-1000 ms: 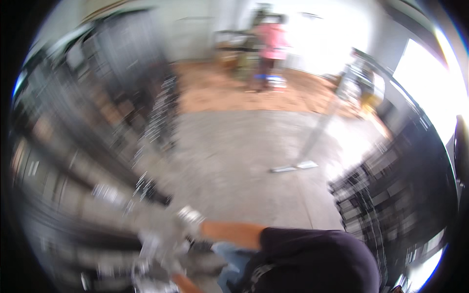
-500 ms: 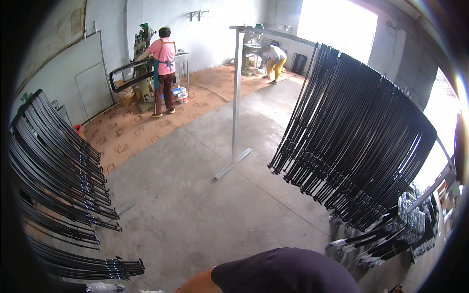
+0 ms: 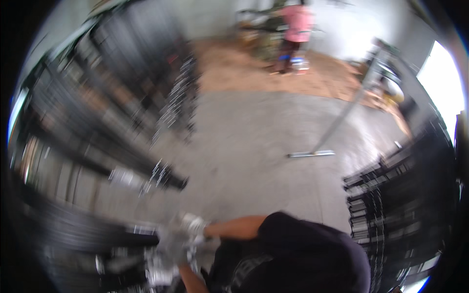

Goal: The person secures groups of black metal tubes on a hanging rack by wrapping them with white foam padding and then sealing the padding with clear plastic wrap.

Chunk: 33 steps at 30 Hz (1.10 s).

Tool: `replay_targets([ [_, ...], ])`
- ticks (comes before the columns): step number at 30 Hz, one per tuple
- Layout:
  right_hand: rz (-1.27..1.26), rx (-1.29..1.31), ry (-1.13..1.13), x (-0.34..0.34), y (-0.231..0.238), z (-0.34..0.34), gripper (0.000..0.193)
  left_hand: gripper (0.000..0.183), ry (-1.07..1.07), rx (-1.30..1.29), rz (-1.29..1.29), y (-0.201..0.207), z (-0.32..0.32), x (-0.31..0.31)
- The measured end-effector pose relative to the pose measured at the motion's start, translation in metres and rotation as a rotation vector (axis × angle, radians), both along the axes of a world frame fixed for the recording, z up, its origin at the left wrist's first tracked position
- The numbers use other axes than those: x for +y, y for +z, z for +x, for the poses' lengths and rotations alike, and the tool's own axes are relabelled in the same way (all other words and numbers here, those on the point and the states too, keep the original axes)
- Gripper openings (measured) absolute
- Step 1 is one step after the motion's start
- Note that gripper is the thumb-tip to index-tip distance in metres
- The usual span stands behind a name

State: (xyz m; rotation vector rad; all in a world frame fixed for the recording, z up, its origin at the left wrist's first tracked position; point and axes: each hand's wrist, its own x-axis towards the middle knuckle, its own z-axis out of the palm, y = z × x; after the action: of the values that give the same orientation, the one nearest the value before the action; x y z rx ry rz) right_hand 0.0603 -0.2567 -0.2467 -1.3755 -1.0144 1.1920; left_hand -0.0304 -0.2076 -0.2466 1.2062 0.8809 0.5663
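Observation:
The picture is smeared by motion. My right hand (image 3: 194, 226), in a pale glove, reaches left from my bare forearm and dark sleeve to the ends of a bundle of black rods (image 3: 93, 238) lying on a rack at the lower left. My left hand (image 3: 169, 250), also gloved, sits just below it against the same rod ends, its forearm coming up from the lower edge. The blur hides whether the fingers close around the rods.
More racks of long black rods (image 3: 97, 146) fill the left side, and another stack (image 3: 391, 205) stands at the right. A metal stand's foot (image 3: 310, 154) rests on the grey concrete floor. A person in a pink top (image 3: 296, 29) works far back.
The view has swung from the rack of hanging rods on the right back to the racks on the left. Both gloved hands are in view again at the rod ends.

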Motion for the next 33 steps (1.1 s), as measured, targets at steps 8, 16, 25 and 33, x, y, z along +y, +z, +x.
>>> replay_targets([
  [8, -0.343, 0.819, -0.033, 0.017, 0.059, 0.076, 0.038, 0.035, 0.114, -0.349, -0.519, -0.039, -0.042, 0.035],
  [16, -0.205, 1.082, 0.002, 0.041, 0.042, 0.099, 0.044, 0.041, 0.007, -0.481, -0.624, -0.019, -0.017, 0.050],
  [25, -0.266, 1.012, 0.097, 0.074, 0.015, 0.079, 0.039, 0.034, 0.194, -0.276, -0.462, 0.017, 0.001, 0.051],
  [33, -0.280, 1.174, 0.122, 0.076, 0.030, 0.078, 0.038, 0.017, 0.198, -0.260, -0.485, -0.010, -0.013, 0.056],
])
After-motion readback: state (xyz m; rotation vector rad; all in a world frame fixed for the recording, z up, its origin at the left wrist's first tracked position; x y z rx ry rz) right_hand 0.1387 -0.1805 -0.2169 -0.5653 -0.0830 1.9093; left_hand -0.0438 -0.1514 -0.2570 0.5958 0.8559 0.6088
